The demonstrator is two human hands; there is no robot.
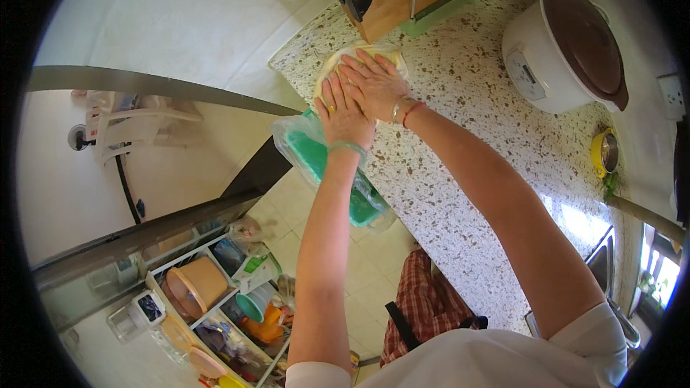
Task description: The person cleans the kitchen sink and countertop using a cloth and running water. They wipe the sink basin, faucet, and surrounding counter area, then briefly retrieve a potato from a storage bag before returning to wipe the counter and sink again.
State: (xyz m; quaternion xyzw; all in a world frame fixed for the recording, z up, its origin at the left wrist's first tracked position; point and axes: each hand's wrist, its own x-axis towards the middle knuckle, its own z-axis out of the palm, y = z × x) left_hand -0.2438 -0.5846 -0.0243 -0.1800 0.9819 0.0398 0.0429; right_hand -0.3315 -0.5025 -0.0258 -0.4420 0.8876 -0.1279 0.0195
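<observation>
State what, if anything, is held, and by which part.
Nothing is visibly gripped: the left hand and right hand lie flat over a pale, flat thing.

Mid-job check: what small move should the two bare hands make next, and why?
Probably a light outward smoothing stroke with the bare right hand across the pale cream, soft-looking flat item on the brown-speckled white counter. That hand and the bare left hand lie flat on it, close together, fingers extended, while part of its margin shows uncovered around them.
</observation>
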